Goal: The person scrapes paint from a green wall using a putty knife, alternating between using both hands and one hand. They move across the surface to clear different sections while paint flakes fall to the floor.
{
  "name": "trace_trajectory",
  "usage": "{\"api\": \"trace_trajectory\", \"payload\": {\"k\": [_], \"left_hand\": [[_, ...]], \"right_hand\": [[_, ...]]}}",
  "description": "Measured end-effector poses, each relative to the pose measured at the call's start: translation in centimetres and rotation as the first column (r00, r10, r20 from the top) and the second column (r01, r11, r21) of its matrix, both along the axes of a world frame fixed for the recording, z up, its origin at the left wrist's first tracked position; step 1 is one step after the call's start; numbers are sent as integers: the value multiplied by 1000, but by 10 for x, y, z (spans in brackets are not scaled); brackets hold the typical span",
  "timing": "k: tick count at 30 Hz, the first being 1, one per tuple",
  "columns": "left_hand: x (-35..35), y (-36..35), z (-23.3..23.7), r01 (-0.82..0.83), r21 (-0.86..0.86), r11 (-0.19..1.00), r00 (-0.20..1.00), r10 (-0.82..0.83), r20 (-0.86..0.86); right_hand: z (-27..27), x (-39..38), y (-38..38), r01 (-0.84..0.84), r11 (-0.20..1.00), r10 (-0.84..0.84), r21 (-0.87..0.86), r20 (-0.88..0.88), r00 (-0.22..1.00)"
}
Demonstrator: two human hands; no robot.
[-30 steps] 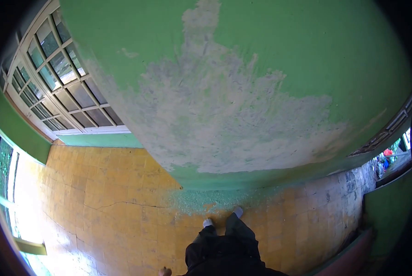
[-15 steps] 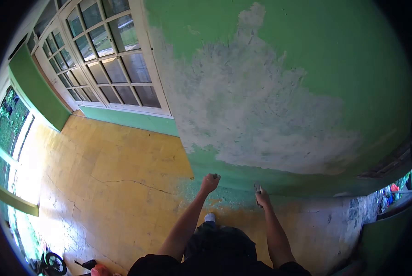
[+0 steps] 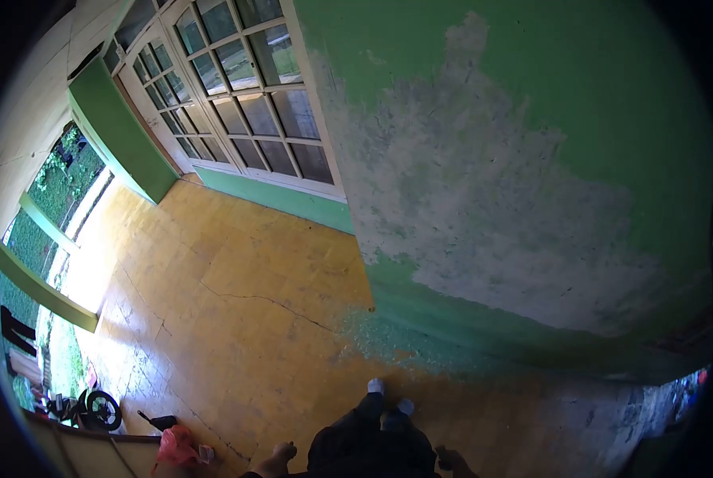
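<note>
Low at the bottom edge, my left hand is closed, with a small dark bit at its fingers that I cannot make out. My right hand is low on the other side of my legs, curled and in shadow. What it grips does not show clearly. Both hands are apart from the green wall, which has a large scraped grey-white patch. Pale flakes lie scattered along the wall's foot. My feet, in white footwear, are on the floor near them.
Yellow tiled floor with a long crack spreads left. White glazed doors are at the upper left, beside a green pillar. A red plastic bag, a dark-handled object and a wheel are at the lower left.
Both hands have dropped from in front of the wall's base back to my sides. The small grey tool seen in my right hand earlier no longer shows clearly. My view has turned left.
</note>
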State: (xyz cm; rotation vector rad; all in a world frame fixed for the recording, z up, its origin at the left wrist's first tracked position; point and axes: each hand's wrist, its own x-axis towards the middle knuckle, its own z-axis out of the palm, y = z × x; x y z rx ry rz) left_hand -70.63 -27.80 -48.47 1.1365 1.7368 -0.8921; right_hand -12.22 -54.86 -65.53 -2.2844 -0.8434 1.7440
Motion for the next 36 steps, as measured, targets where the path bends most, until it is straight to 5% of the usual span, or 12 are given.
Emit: {"api": "trace_trajectory", "payload": {"k": [5, 7, 9, 10, 11, 13, 15, 16, 17, 24, 28, 36], "left_hand": [[-45, -18, 2, 312, 18, 950, 909, -304, 284], [-55, 15, -10, 724, 365, 585, 415, -793, 447], [-2, 62, -48, 806, 289, 517, 491, -856, 162], [13, 95, -61, 303, 124, 945, 910, -326, 255], [44, 143, -48, -380, 130, 916, 908, 342, 243], [71, 237, -89, 314, 333, 889, 831, -427, 355], [138, 309, -38, -169, 386, 907, 847, -67, 527], [141, 362, -87, 450, 762, 467, 433, -860, 272], [184, 375, -9, -264, 335, 905, 657, -86, 749], [348, 504, 237, -310, 327, 893, 218, -268, 939], [419, 516, 381, -310, -49, 950, -326, -58, 944], [460, 478, 508, -439, 159, 884, -392, -348, 852]], "right_hand": [[69, -17, -36, 278, 919, -271, -280, 63, 960], [50, -9, -31, 314, 909, -290, -273, 125, 949], [26, 4, -3, 243, 949, -196, -200, 228, 954], [18, 26, 21, -46, 990, 85, -131, 311, 946], [38, 23, 76, 440, 874, -386, -209, 252, 887], [98, 21, 177, 513, 848, -502, -131, 113, 858], [159, 7, 273, 530, 843, -531, 96, -19, 847], [160, 7, 314, 471, 865, -473, 175, -33, 880], [240, -11, 367, 467, 846, -457, 258, -101, 884], [464, -78, 545, 428, 532, -354, 731, -267, 896], [585, -89, 572, 476, 277, -380, 835, -360, 852], [671, -72, 594, 390, 41, -312, 920, -359, 880]]}}
